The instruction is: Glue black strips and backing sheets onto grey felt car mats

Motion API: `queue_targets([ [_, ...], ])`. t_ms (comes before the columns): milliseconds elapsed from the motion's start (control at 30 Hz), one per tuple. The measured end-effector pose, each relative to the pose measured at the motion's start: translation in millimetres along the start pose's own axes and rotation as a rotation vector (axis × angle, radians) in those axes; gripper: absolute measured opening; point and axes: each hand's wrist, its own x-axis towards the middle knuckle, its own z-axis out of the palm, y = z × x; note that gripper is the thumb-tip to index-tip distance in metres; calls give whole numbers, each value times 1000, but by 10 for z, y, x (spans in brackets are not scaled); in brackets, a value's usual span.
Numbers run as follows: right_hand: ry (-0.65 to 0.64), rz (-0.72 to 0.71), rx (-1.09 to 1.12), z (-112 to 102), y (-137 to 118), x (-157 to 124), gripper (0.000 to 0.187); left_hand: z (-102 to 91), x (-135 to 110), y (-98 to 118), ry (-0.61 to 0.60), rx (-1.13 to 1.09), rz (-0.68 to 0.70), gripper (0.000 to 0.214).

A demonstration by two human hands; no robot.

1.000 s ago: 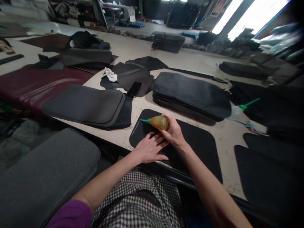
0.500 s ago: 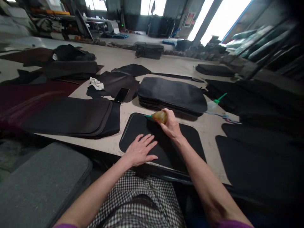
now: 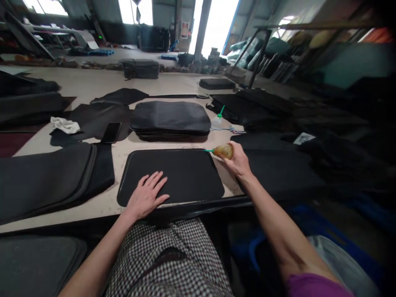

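The black panel (image 3: 185,173) lies flat at the near edge of the worktop (image 3: 120,154), its front edge just over the lip, right in front of the person. A squeeze bottle (image 3: 224,151) of amber liquid is at the panel's far right corner, its green nozzle pointing left and meeting the rim there. The right hand (image 3: 239,163) has its grip closed around the bottle's body. The left hand (image 3: 147,196) presses flat on the near left part of the panel, fingers spread, holding nothing.

A thin pale line shows along the panel's near edge and round its left corners. Whether it is a laid bead or only light catching the rim is hard to tell. The right edge shows no such line that I can make out. Judging from that and from where the nozzle sits, the rim looks worked in part, with the right side not yet covered.

Just beyond the panel sits a stack of like panels (image 3: 170,117). A second bottle (image 3: 218,119) with a green nozzle stands beside the stack's right end. To the left are a dark phone (image 3: 110,132), a white rag (image 3: 64,125) and a large folded padded piece (image 3: 46,177). More dark cut pieces (image 3: 272,165) lie to the right, close by the bottle hand.
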Motion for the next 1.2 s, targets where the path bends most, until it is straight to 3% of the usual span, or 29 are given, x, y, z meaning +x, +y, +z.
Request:
queue_targets([
  [200,26,35,26,-213,16,-194,59,31,5,-7,-16,29,24,64],
  [367,-14,46,104,-571,18,-431,54,36,7,-3,-22,33,12,63],
  [600,-131,82,164,-1115,8,-1059,51,62,-1,-23,-33,24,12,64],
  [733,-126,154,218,-1282,-45,-1449,53,59,-1,-26,-56,18,10,65],
  [933,-63,308,353,-1168,-250,-1839,57,66,-9,-83,-84,-63,-2,63],
  [1067,-59,356,502,-871,-505,-1916,58,35,1,-156,-104,-216,-57,62],
  [1200,-91,346,604,-535,-839,-1886,58,-66,10,-213,-89,-520,-182,68],
])
